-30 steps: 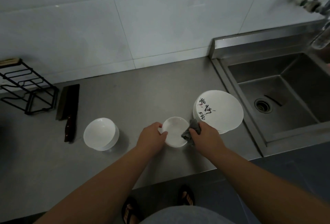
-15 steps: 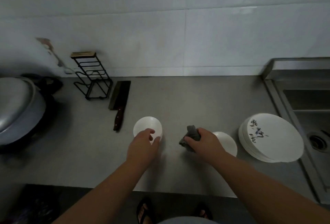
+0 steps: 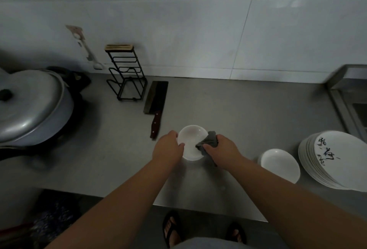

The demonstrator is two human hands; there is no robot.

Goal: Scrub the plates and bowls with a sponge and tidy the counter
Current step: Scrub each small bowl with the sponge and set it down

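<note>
A white bowl sits on the steel counter in front of me. My left hand grips its left rim, thumb inside the bowl. My right hand holds a grey sponge and presses it against the bowl's right inner side. A second white bowl stands to the right. Beyond it at the right edge is a stack of white plates, the top one with black brush characters.
A cleaver lies on the counter behind the bowl, beside a black wire rack. A large lidded metal pot fills the left. The sink's rim shows at the far right. The counter's front edge runs just below my forearms.
My view has swung left from the sink. I left the earlier bowl by the plates, my left hand took the left bowl, and my right hand brought the sponge into it.
</note>
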